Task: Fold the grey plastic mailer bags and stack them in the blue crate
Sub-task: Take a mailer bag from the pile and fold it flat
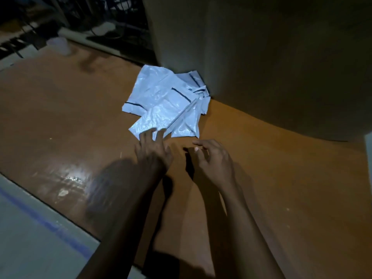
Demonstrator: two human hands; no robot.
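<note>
On the brown table (261,158), left hand (153,152) touches mailer bags (165,101)

A glossy brown table (261,158) fills most of the view, with a tall grey panel (261,57) standing at its far right. A blurred, pale plastic cup (59,45) sits near the far left edge, beside a white pipe (80,36) and dark cables (124,9). Lower left, the grey floor (24,248) carries a blue stripe (50,224).
</note>
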